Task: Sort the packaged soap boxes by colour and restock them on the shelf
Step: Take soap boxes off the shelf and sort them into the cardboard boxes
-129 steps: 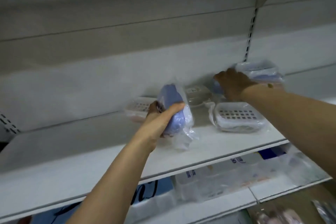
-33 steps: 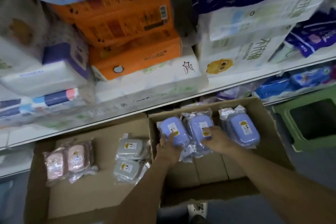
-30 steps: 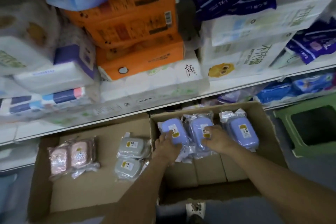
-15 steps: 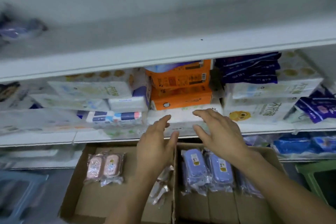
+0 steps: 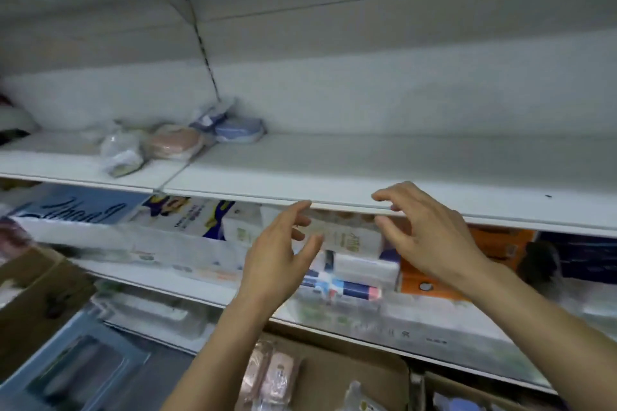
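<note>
White metal shelving (image 5: 367, 173) fills the view, its back panels (image 5: 400, 53) pale grey in dim, even light. A slotted upright (image 5: 203, 43) runs down the back wall where two panels meet. The upper shelf is split by a seam (image 5: 173, 173) near its front edge. The tier below (image 5: 207, 287) is packed with tissue packs (image 5: 200, 220) in white, blue and orange. A cardboard carton (image 5: 350, 374) sits at the bottom, and another brown carton (image 5: 30, 297) at the left
</note>
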Motion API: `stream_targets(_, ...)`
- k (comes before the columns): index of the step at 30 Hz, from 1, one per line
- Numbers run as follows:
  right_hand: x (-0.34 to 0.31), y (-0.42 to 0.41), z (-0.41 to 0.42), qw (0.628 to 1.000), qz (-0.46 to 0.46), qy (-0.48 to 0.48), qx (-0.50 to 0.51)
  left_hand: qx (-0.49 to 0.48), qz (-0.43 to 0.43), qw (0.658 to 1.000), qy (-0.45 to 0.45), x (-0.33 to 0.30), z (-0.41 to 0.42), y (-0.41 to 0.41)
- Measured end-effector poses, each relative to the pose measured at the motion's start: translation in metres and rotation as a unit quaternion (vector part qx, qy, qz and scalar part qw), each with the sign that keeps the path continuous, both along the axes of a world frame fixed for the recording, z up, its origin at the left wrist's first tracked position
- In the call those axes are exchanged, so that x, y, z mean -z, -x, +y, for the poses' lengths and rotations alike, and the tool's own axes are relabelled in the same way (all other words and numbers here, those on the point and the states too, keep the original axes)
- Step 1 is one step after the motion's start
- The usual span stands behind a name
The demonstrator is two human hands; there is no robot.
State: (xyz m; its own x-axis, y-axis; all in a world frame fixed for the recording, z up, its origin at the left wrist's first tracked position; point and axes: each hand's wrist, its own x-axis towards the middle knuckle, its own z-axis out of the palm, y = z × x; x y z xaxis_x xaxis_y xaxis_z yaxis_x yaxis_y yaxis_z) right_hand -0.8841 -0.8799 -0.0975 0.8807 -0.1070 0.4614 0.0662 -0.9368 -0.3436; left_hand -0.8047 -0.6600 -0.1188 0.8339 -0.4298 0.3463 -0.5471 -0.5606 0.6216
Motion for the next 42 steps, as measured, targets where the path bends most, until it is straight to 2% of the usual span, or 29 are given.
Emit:
stream_targets(8,-0.019,-0.165,0.094,0.999,0.044,0.013,-0.027,0.010,0.027,1.000,-0.005,-0.035,0.125,-0.162)
stream_targets(10,-0.025,-0.212,0.111,0.997,0.067,0.023,-0.021,0.015,0.012,1.000,-0.019,-0.048,0.143,-0.213)
stream_targets(15,-0.041,-0.314,0.139,0.990,0.136,0.023,0.002,0.008,-0.050,0.998,-0.024,-0.076,0.154,-0.328)
stream_targets(17,-0.044,-0.349,0.144,0.986,0.163,0.002,0.016,-0.028,-0.028,0.999,-0.029,-0.082,0.148,-0.368)
stream_targets(19,-0.044,-0.379,0.146,0.984,0.173,-0.022,0.026,-0.063,-0.012,0.994,-0.089,-0.084,0.140,-0.402)
stream_targets(22,-0.040,-0.415,0.149,0.983,0.173,-0.051,0.037,-0.040,-0.028,0.987,-0.151,-0.080,0.131,-0.435)
stream_targets(27,-0.026,-0.443,0.151,0.973,0.217,-0.053,0.058,-0.026,-0.044,0.984,-0.169,-0.069,0.117,-0.458)
stream_targets(31,-0.026,-0.438,0.155,0.975,0.180,0.044,0.126,-0.060,-0.109,0.976,-0.177,-0.073,0.114,-0.457)
stream_targets(34,-0.034,-0.423,0.158,0.968,0.199,0.032,0.150,-0.067,-0.086,0.990,-0.090,-0.085,0.111,-0.444)
stream_targets(37,-0.036,-0.397,0.155,0.962,0.217,-0.005,0.166,-0.025,-0.012,0.994,0.104,-0.099,0.113,-0.426)
stream_targets(40,-0.033,-0.360,0.144,0.958,0.201,-0.075,0.191,-0.005,0.120,0.958,0.262,-0.107,0.114,-0.402)
stream_targets(42,-0.036,-0.332,0.137,0.950,0.183,-0.148,0.205,0.016,0.249,0.899,0.361,-0.103,0.115,-0.380)
